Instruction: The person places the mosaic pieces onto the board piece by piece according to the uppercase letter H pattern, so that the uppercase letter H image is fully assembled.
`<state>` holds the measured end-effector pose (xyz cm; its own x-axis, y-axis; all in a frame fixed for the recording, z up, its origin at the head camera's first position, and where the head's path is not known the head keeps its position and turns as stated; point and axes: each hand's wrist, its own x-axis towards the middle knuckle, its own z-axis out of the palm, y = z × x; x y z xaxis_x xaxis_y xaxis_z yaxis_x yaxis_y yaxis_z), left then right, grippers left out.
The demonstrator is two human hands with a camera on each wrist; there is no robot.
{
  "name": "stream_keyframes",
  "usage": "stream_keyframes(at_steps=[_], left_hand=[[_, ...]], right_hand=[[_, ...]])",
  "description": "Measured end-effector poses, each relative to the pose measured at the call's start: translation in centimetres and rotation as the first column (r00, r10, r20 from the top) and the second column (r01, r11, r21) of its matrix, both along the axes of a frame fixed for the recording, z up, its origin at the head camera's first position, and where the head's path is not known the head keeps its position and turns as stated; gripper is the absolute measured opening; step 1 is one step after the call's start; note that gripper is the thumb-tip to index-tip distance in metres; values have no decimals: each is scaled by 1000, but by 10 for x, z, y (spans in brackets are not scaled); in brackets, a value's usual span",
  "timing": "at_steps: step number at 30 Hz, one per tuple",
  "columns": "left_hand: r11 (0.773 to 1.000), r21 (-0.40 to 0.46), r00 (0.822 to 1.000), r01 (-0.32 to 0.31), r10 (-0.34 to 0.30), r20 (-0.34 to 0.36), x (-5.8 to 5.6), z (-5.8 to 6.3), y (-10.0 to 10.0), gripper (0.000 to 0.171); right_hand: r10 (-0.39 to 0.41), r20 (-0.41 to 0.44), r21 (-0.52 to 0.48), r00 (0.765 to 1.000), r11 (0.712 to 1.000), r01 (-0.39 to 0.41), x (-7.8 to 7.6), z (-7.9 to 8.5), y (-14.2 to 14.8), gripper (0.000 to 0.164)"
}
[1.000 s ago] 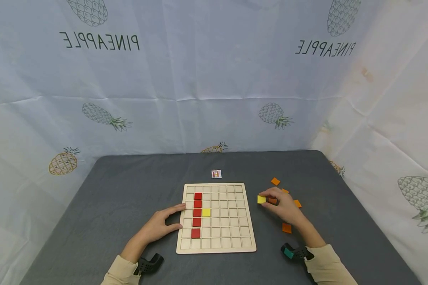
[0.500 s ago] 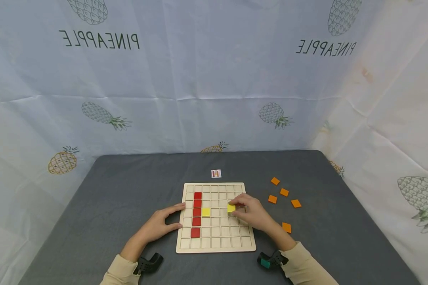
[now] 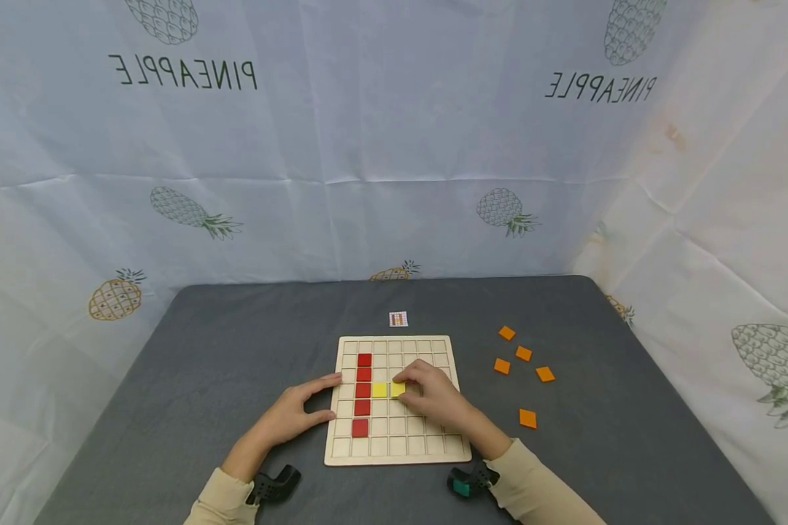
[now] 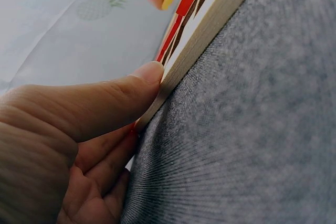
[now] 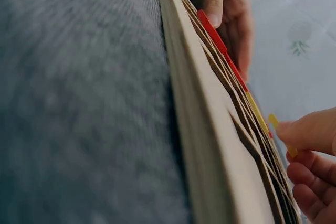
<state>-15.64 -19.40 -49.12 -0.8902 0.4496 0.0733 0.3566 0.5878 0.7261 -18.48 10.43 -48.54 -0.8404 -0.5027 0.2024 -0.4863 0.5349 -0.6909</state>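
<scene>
My right hand [image 3: 430, 396] pinches a square yellow tile [image 3: 398, 390] between thumb and fingers over the gridded wooden board [image 3: 427, 446]. In the right wrist view this tile [image 5: 273, 121] is tilted, just above the board's surface. Immediately left of it in the head view lies another yellow tile [image 3: 379, 390], set in a cell. Several red tiles [image 3: 363, 390] form a column beside that one, near the board's left side. My left hand [image 3: 293, 414] rests at the board's left edge, thumb and index finger spread apart; its thumb [image 4: 149, 72] touches the edge in the left wrist view.
Several orange tiles [image 3: 545, 374] lie scattered on the grey tabletop [image 3: 256, 328] to the right of the board. Beyond the board's far edge is a small printed card [image 3: 398, 319]. A pineapple-print curtain [image 3: 394, 146] hangs behind and at the sides.
My right hand has carried the yellow tile leftward from beside the orange tiles, across the board, to a spot right by the other yellow tile. The left hand stays in place.
</scene>
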Motion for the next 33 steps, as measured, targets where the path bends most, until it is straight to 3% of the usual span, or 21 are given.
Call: stream_keyframes(at_steps=[17,33], left_hand=[[1000,-1,1000,4,-4,-26,-1,-2,-1,60],[1000,4,1000,6,-6,-14,-1,-2,0,61]], right_hand=[[6,-71,87,997,996,1,-2,-8,-5,21],[-10,-57,62,998,998,14,-3,-6,-2,23]])
